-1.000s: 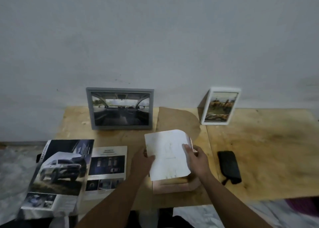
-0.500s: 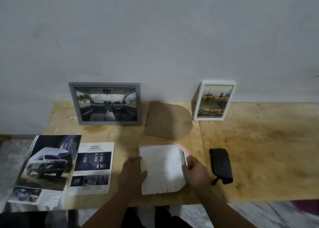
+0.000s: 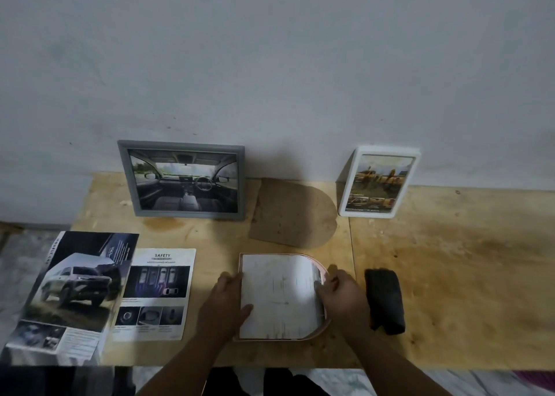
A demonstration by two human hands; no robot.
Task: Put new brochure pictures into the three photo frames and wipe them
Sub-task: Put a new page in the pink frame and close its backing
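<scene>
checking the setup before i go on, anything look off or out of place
One thing: the brown arch-shaped backing board lies loose on the wooden table, apart from the pink arch-shaped frame, which lies face down and open.

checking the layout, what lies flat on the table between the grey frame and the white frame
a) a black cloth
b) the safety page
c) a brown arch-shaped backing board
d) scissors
c: the brown arch-shaped backing board lies flat between the grey frame and the white frame.

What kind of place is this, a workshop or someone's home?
Probably a makeshift home work corner: a bare plywood table against a plain grey plastered wall, with an open car brochure and a standing grey photo frame.
</scene>
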